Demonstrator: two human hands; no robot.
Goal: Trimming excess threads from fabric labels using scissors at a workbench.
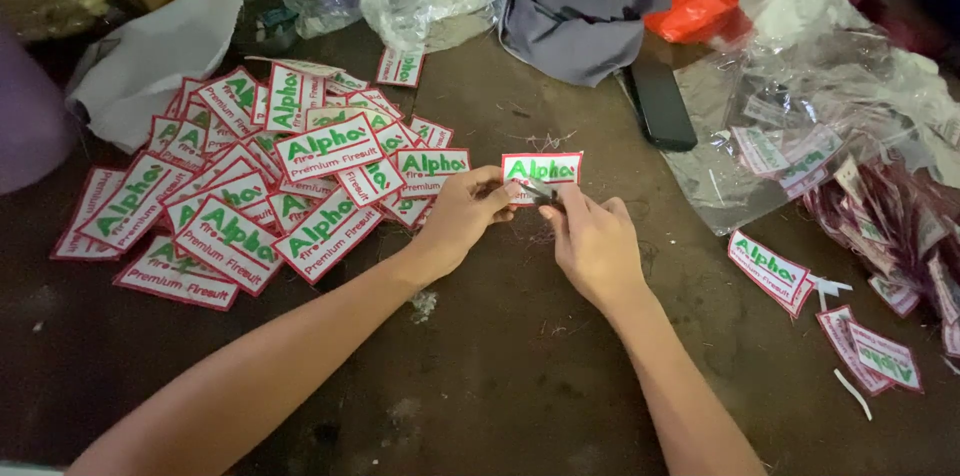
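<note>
1. The left hand (462,216) pinches the left edge of a patch (541,174), white with a red border.
2. The right hand (592,241) grips a small dark tool (540,194) against the patch.
3. A pile of patches (250,186) lies left of the hands on the tabletop (500,366).
4. A phone (660,104) lies beyond the right hand.

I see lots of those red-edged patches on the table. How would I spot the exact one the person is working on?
Start at the big heap of patches on the left of the dark table, then look right to where the two hands meet. The left hand and right hand pinch a single patch. It alone is held up off the pile, with a small dark tool at its lower edge.
</note>
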